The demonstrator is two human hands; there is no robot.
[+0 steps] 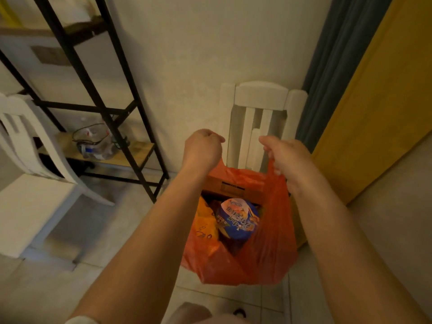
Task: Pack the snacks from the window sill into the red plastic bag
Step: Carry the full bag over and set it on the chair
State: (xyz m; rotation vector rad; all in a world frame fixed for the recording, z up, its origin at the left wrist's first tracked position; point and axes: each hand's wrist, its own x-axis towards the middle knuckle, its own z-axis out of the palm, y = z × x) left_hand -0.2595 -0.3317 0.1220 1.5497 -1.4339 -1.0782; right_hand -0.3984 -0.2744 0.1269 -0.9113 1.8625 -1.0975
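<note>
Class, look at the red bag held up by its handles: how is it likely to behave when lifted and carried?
The red bag is probably floppy: its thin film wrinkles and sags below the left hand and right hand. It likely hangs heavy, since the handles look stretched taut. The bowl inside lies tilted, so the contents may shift.

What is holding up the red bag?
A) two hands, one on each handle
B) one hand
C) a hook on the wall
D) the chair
A: the left hand and the right hand each grip a handle of the bag, which hangs between them with snacks inside.
</note>
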